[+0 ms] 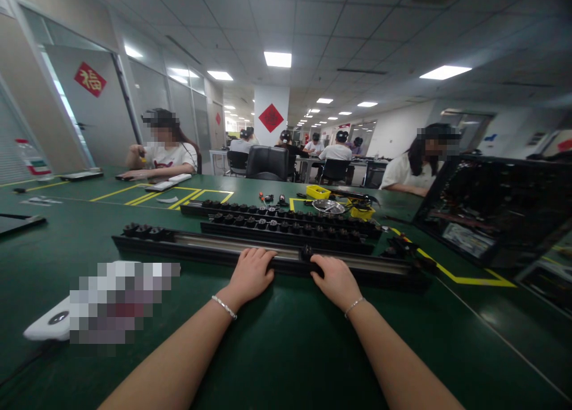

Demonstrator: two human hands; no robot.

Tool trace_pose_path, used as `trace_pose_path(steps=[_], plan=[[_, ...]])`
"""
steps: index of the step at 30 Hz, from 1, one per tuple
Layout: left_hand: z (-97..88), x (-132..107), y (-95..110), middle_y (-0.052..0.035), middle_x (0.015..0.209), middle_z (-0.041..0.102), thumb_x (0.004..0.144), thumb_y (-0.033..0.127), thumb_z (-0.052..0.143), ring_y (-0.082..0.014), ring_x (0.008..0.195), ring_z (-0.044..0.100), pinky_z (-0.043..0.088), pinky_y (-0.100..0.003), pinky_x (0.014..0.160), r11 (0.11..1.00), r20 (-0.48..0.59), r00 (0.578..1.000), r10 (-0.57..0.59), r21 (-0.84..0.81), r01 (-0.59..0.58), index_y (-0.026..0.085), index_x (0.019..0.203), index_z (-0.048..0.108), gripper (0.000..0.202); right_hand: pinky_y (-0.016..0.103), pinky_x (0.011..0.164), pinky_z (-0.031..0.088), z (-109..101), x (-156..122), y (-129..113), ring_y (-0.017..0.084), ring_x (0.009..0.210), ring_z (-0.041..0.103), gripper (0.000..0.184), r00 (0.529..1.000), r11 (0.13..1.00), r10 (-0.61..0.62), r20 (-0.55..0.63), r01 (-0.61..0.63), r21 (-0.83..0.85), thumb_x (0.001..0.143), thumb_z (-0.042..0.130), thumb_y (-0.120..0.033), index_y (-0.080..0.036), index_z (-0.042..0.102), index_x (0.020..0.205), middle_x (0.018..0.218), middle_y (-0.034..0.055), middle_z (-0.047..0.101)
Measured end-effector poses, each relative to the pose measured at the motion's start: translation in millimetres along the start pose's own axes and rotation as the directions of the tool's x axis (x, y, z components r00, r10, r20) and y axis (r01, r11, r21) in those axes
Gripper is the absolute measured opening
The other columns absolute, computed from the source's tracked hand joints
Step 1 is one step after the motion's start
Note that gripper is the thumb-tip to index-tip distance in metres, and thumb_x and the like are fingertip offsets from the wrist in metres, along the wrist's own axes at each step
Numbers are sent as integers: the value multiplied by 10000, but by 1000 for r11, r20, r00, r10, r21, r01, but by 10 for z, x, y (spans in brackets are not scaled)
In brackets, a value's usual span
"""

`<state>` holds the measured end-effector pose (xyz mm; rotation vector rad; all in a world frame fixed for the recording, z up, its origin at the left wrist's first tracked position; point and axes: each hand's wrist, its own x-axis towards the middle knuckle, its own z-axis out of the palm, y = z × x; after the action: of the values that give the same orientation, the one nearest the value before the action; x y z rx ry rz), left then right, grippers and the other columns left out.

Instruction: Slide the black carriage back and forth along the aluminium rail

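Note:
In front of me on the table lies a long black rail (210, 247) with a pale metal strip along its channel. A few round black pieces (143, 231) sit together at its left end. My left hand (252, 274) grips the near edge of this rail, fingers curled over it and thumb on the outside. To the right, my right hand (336, 279) holds the same edge, its fingers bent over the top. A single small black piece (306, 252) stands in the channel just left of my right fingertips. Both palms' undersides are hidden.
Behind lie two more black rails (286, 236) filled with round pieces. Farther back are a yellow tray (318, 192), a round metal dish (328, 207) and small tools. A white device (49, 325) is at front left, a large black-framed panel (491, 219) at right. People sit across the table.

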<state>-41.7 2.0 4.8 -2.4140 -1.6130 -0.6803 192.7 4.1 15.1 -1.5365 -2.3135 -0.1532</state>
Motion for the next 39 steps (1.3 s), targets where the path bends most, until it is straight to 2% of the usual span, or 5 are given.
trace_pose_path(steps=[7, 18, 33, 39], plan=[[-6, 1, 5, -22, 1066, 602, 789, 261, 508, -202, 1034, 502, 301, -369, 945, 1000, 8, 1000, -7, -7, 7, 267, 1165, 520, 377, 297, 838, 378, -16, 6, -7, 181, 919, 567, 236, 1000, 1000, 9, -9, -8, 15, 780, 545, -235, -225, 582, 1013, 969, 38, 653], [-6, -1, 5, -24, 1054, 605, 781, 262, 512, -205, 1032, 502, 306, -369, 937, 1000, 8, 1000, -7, -2, 7, 264, 1163, 527, 383, 310, 836, 351, -42, -14, 15, 183, 903, 570, 234, 1000, 998, 3, 10, -2, -69, 792, 526, -262, -242, 572, 1021, 928, 26, 661], [-26, -1, 11, -26, 1081, 600, 786, 250, 499, -204, 1050, 497, 304, -370, 952, 1000, 24, 1000, -17, -12, 17, 265, 1168, 522, 383, 284, 791, 385, -79, 8, 23, 173, 855, 580, 196, 999, 999, 36, 22, -37, 21, 776, 542, -249, -227, 583, 966, 897, 25, 659], [-25, 6, 19, -28, 1084, 600, 788, 253, 503, -206, 1054, 496, 297, -373, 959, 999, 31, 999, -29, -13, 29, 267, 1175, 519, 387, 351, 902, 345, -141, -31, 82, 191, 936, 569, 278, 999, 999, 34, 34, -34, -7, 758, 559, -229, -258, 596, 1032, 954, 23, 668]])
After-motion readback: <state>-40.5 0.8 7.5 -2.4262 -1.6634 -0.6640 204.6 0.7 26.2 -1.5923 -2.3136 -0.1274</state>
